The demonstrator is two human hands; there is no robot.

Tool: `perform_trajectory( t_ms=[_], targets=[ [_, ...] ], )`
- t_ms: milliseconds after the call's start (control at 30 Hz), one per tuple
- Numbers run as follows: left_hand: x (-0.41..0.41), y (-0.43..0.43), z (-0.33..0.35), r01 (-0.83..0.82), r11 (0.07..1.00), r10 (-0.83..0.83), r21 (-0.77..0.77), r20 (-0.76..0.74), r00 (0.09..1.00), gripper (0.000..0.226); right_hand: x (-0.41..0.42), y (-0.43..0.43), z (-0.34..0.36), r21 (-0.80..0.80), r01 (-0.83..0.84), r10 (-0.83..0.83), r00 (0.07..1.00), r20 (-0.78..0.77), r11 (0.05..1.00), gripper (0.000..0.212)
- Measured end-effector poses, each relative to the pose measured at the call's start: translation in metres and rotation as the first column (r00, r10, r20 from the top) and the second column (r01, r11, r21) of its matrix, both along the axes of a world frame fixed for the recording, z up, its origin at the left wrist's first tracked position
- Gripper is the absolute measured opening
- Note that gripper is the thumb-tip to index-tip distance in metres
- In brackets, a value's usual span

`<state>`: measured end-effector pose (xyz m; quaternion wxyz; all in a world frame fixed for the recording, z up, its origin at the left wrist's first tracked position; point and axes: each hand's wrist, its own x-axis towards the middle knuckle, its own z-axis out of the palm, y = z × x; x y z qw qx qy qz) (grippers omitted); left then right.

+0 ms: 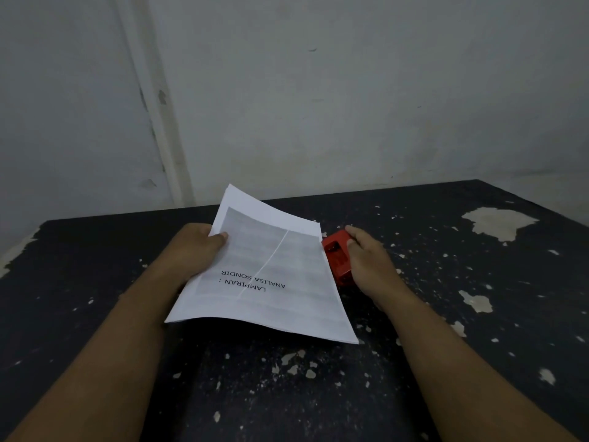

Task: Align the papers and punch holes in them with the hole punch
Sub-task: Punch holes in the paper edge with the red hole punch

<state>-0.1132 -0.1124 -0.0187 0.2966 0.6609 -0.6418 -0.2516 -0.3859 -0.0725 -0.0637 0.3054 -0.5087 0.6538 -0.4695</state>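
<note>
A thin stack of white papers point(271, 275) with upside-down printed text is lifted a little above the black table point(95, 266). My left hand point(194, 250) grips the stack at its left edge, thumb on top. A red hole punch point(338, 260) stands on the table against the papers' right edge, partly hidden by them. My right hand point(366, 260) is closed around the punch from the right, fingers over its top and far end.
The black tabletop has many chips of peeled paint, with a large bare patch point(497, 221) at the far right. A white wall point(318, 90) stands just behind the table's far edge.
</note>
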Motion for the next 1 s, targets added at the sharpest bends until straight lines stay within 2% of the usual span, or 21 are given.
perform_trajectory(
  t_ms=[200,533,800,1000],
  targets=[
    [-0.003,0.002,-0.001,0.01,1.0,-0.01,0.007,-0.039,0.999,0.03,0.001,0.0,-0.001,-0.003,0.002,-0.002,1.0,-0.001,1.0,0.042],
    [-0.014,0.005,-0.005,0.005,1.0,-0.005,-0.014,-0.021,1.0,0.033,0.006,-0.003,0.0,0.047,0.03,-0.03,1.0,0.005,0.998,0.043],
    [-0.016,0.005,-0.013,-0.029,1.0,0.029,-0.007,-0.045,0.999,0.034,0.01,-0.006,-0.005,0.028,0.029,-0.031,0.997,0.071,0.999,0.043],
    [-0.016,0.006,-0.021,-0.059,0.998,0.057,-0.014,-0.134,0.989,0.036,0.011,-0.004,-0.004,0.02,0.029,-0.031,0.996,0.087,0.999,0.044]
  ],
)
